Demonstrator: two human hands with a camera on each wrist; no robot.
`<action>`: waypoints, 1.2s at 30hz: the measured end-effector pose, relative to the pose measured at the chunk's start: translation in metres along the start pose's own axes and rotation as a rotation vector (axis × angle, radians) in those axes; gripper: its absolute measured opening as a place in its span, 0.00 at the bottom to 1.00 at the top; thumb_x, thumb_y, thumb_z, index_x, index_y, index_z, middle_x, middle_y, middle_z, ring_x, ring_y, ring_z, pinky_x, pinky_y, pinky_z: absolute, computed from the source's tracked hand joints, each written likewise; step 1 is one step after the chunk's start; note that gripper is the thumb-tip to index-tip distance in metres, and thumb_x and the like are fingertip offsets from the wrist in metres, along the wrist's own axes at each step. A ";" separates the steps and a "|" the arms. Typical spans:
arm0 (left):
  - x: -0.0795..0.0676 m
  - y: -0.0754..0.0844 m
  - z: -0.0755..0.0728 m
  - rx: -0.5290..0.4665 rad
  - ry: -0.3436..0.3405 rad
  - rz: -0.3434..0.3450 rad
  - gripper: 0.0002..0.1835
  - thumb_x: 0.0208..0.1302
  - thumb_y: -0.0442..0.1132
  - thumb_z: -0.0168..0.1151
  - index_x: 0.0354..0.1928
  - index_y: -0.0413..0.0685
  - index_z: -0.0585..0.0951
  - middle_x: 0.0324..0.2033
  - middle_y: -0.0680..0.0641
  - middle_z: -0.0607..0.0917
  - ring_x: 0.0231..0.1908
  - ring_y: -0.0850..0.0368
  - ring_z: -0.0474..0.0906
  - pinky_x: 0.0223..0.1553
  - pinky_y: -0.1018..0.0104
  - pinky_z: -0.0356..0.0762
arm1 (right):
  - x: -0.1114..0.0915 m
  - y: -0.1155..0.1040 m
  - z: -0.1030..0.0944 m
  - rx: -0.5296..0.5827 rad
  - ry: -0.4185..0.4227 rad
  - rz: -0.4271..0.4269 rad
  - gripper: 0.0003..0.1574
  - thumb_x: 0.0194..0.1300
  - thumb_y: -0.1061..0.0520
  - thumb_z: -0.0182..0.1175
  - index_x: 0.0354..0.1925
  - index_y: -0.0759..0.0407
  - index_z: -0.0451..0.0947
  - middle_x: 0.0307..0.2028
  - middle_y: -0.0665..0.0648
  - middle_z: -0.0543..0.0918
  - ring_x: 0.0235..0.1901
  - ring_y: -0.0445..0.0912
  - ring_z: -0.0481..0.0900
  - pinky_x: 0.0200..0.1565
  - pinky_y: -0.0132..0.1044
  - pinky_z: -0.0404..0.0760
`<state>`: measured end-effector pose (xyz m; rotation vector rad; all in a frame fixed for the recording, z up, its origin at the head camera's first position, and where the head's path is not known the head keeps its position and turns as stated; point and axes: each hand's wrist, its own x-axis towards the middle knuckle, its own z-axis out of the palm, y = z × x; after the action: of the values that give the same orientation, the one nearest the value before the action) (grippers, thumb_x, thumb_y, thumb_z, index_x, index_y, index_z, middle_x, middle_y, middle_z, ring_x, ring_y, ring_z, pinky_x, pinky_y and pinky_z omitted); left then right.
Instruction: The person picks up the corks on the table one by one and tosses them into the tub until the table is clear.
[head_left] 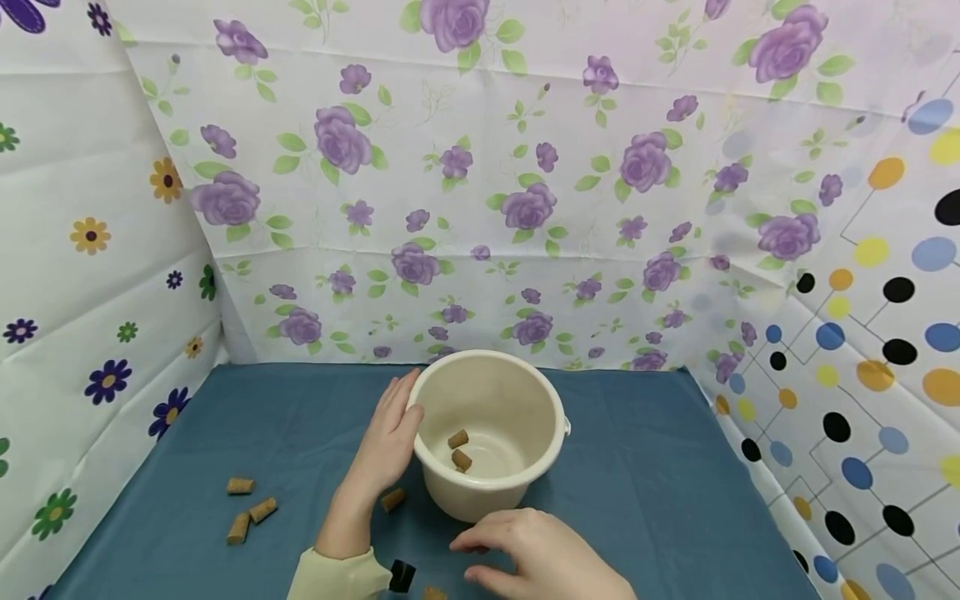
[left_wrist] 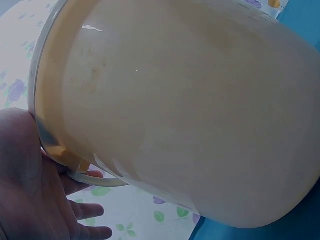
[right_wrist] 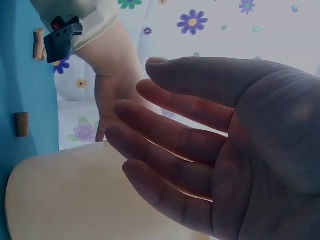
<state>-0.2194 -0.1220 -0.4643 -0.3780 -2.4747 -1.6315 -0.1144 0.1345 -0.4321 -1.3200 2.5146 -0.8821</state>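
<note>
A cream plastic bucket [head_left: 487,492] stands on the blue cloth, with a few corks [head_left: 461,459] on its floor. My left hand [head_left: 390,433] rests against the left side of its rim, fingers extended along the outside. In the left wrist view, the spread fingers [left_wrist: 90,210] lie near the bucket's handle [left_wrist: 105,181]. In front of the bucket hovers my right hand [head_left: 532,554], fingers loosely bent and apart from the thumb, with nothing between them. One cork [head_left: 393,500] lies between the left wrist and the bucket; another cork [head_left: 434,593] shows at the bottom edge.
Three loose corks [head_left: 251,508] lie on the blue cloth [head_left: 172,467] at the left. Flower-patterned sheets [head_left: 450,208] form the back and left walls, and a dotted sheet [head_left: 840,433] stands on the right. A small black device [head_left: 402,576] sits at the left cuff.
</note>
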 end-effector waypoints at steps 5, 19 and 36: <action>0.000 0.000 0.000 0.005 0.001 0.001 0.31 0.85 0.42 0.44 0.85 0.47 0.60 0.83 0.41 0.59 0.84 0.40 0.38 0.78 0.29 0.37 | 0.004 0.004 0.002 -0.013 -0.030 0.040 0.18 0.77 0.46 0.66 0.62 0.44 0.86 0.55 0.39 0.87 0.53 0.31 0.84 0.52 0.26 0.81; 0.000 0.000 0.000 0.007 0.006 -0.001 0.31 0.85 0.43 0.44 0.85 0.45 0.60 0.83 0.41 0.59 0.84 0.40 0.38 0.78 0.28 0.36 | 0.015 0.012 0.013 0.012 -0.108 0.073 0.19 0.76 0.47 0.68 0.62 0.44 0.86 0.54 0.37 0.87 0.53 0.33 0.84 0.53 0.27 0.81; 0.000 0.000 0.000 0.006 -0.005 -0.005 0.31 0.86 0.43 0.44 0.85 0.48 0.59 0.83 0.42 0.58 0.84 0.41 0.37 0.78 0.29 0.36 | 0.022 0.021 0.026 -0.011 -0.143 0.064 0.18 0.76 0.51 0.68 0.61 0.48 0.87 0.53 0.42 0.89 0.51 0.34 0.85 0.50 0.24 0.80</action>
<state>-0.2193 -0.1220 -0.4639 -0.3760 -2.4857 -1.6262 -0.1311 0.1153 -0.4623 -1.2503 2.4412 -0.7345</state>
